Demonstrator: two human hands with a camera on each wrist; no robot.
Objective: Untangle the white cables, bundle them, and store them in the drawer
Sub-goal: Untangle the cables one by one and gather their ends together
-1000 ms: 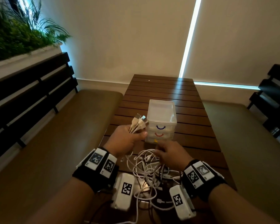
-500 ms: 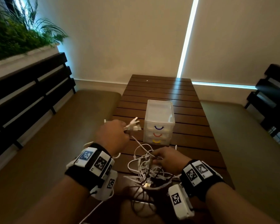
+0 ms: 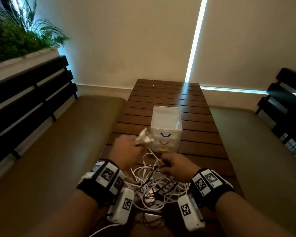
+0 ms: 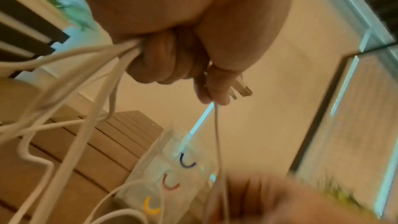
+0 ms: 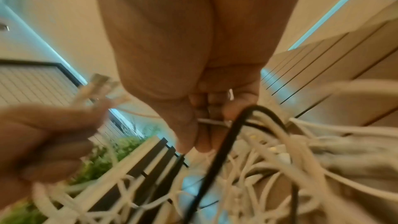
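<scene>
A tangle of white cables (image 3: pixel 154 183) lies on the near end of the slatted wooden table (image 3: pixel 195 139), with a dark cable mixed in. My left hand (image 3: pixel 126 149) grips a bunch of white cable ends, their plugs (image 3: pixel 144 137) sticking out toward the drawer unit. In the left wrist view my left hand (image 4: pixel 172 64) is fisted round several white strands (image 4: pixel 90 74). My right hand (image 3: pixel 173 165) pinches a strand at the top of the tangle; its wrist view shows my right hand (image 5: pixel 206 122) on a thin white cable beside a black cable (image 5: pixel 217 159). The clear three-drawer unit (image 3: pixel 166 129) stands just beyond, drawers closed.
Padded benches (image 3: pixel 58 151) with dark slatted backs flank the table on both sides. A planter with green plants (image 3: pixel 15 36) sits above the left bench. The far half of the table behind the drawer unit holds nothing I can see.
My left hand swung out to the left with the cable ends, then came back toward the drawer unit. My right hand stayed on the tangle, holding a strand.
</scene>
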